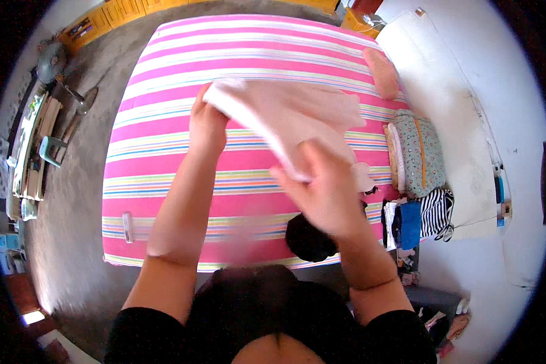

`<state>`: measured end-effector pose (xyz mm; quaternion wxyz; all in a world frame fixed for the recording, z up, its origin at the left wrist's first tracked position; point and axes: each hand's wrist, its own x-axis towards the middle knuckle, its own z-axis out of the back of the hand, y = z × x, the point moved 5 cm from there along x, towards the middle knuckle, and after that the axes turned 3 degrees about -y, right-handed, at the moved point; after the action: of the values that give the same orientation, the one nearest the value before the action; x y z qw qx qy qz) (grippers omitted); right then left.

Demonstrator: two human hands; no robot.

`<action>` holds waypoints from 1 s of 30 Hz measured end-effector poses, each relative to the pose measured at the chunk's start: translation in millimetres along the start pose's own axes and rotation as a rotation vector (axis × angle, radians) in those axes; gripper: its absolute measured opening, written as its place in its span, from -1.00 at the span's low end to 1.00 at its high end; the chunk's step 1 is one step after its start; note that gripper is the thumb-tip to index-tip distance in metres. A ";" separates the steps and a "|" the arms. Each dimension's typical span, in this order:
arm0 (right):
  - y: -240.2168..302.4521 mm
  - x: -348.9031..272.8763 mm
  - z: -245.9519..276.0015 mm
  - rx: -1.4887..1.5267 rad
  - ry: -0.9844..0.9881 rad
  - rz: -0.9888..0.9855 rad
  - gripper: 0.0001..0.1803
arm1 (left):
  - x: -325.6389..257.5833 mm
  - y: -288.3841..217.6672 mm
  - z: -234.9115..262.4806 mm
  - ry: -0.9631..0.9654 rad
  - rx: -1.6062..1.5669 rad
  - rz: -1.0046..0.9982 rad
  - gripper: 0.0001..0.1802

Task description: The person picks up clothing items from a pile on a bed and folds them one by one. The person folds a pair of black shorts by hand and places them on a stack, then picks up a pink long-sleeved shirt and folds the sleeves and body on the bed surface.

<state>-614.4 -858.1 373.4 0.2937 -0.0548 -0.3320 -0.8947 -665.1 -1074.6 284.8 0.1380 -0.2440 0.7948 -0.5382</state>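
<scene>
A pale pink cloth garment (291, 112) is stretched between my hands above a striped bed. My left hand (208, 124) is closed on its left corner, where the edge is smeared by motion. At the garment's near right edge, my right hand (324, 185) pinches the fabric and is somewhat blurred. The far right part hangs loose with a wavy edge. Partly under my right wrist lies a black piece of cloth (309, 238) on the bed.
Pink, white and multicoloured stripes cover the bed (158, 164). A small white object (127, 227) lies near its left corner. Along the right side are a pink pillow (381, 73), a patterned grey-green bundle (421, 155) and folded clothes (410, 224). A fan (51, 64) stands left.
</scene>
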 end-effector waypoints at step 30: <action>-50.1 -172.6 -578.0 0.568 1.128 -0.223 -0.25 | -77.5 337.5 549.8 -0.675 0.325 0.703 -0.65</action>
<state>-444.7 -1105.2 -152.5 0.3316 0.5392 -0.3543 -0.6883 -415.6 -1364.6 -240.4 0.5957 -0.0976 0.6460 -0.4672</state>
